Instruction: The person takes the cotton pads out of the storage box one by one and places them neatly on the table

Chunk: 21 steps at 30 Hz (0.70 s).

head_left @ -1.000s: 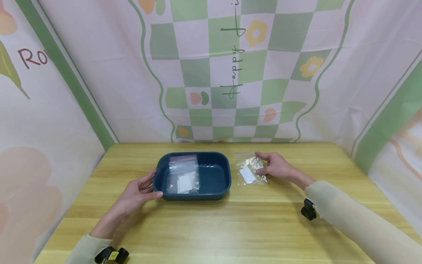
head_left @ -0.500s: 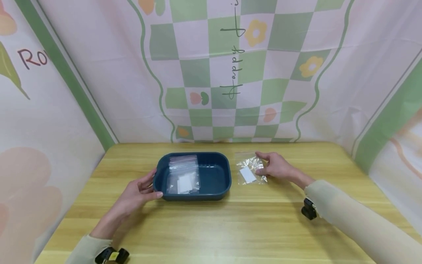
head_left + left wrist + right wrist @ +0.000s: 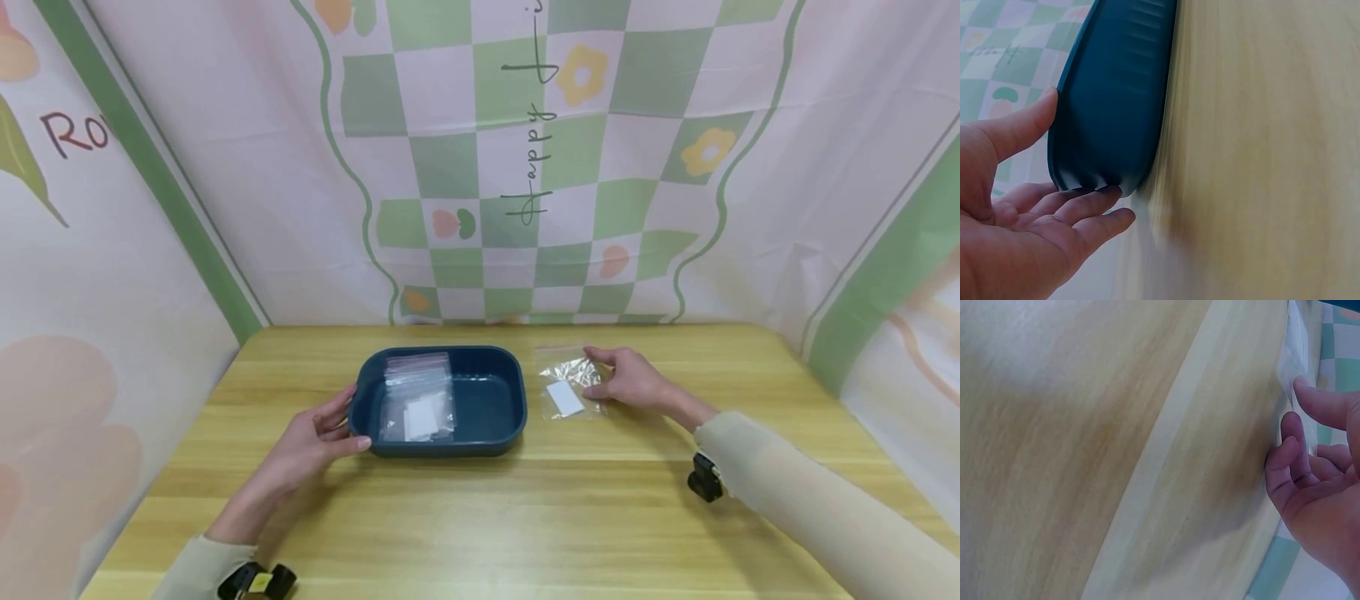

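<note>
A dark blue plastic tray (image 3: 487, 446) stands on the table, with several overlapping clear zip-lock bags (image 3: 417, 396) inside its left half. My left hand (image 3: 303, 450) holds the tray's left end: the thumb is on the near corner and the fingers lie against the end wall, as the left wrist view also shows. To the right of the tray lies one single zip-lock bag (image 3: 555, 367) with a white card (image 3: 565, 399) in it. My right hand (image 3: 633, 379) touches this bag's right edge, thumb and index finger spread apart; the other fingers curl loosely in the right wrist view.
The wooden table (image 3: 480, 525) reaches back to a hanging cloth (image 3: 517, 167) with green checks and flowers. Cloth panels also stand at the left and right sides. A small black camera (image 3: 705, 477) sits on the right wrist.
My right hand has shifted very slightly to the right along the single bag's edge. The left hand and the tray stay where they were.
</note>
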Each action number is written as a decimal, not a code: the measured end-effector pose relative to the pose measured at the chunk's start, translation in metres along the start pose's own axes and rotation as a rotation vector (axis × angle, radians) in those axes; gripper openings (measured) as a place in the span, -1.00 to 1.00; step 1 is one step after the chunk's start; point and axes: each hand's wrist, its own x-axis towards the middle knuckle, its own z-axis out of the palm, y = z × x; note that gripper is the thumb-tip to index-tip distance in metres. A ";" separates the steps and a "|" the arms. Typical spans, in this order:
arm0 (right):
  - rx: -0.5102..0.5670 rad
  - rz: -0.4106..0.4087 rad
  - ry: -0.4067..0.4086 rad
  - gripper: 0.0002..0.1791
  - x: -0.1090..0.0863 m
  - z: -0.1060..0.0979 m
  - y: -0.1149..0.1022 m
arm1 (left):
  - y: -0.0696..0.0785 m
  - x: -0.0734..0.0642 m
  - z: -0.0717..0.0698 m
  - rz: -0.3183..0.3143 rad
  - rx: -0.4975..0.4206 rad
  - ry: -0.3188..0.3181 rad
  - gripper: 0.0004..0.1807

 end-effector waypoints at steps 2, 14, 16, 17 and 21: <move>-0.003 -0.004 0.001 -0.07 0.000 0.000 -0.001 | 0.000 0.000 0.000 0.000 -0.004 0.001 -0.06; -0.056 0.007 0.036 -0.12 -0.003 -0.005 -0.003 | -0.004 0.001 0.000 0.014 -0.025 -0.007 -0.04; -0.066 0.001 0.055 -0.17 -0.003 -0.008 -0.005 | -0.004 0.001 0.000 0.017 -0.022 -0.011 -0.04; -0.072 -0.008 0.063 -0.22 -0.003 -0.010 -0.008 | -0.004 0.001 0.000 0.020 -0.019 -0.012 -0.05; -0.082 -0.083 0.102 -0.47 -0.002 -0.019 -0.030 | -0.002 0.002 -0.002 0.031 0.000 -0.015 -0.07</move>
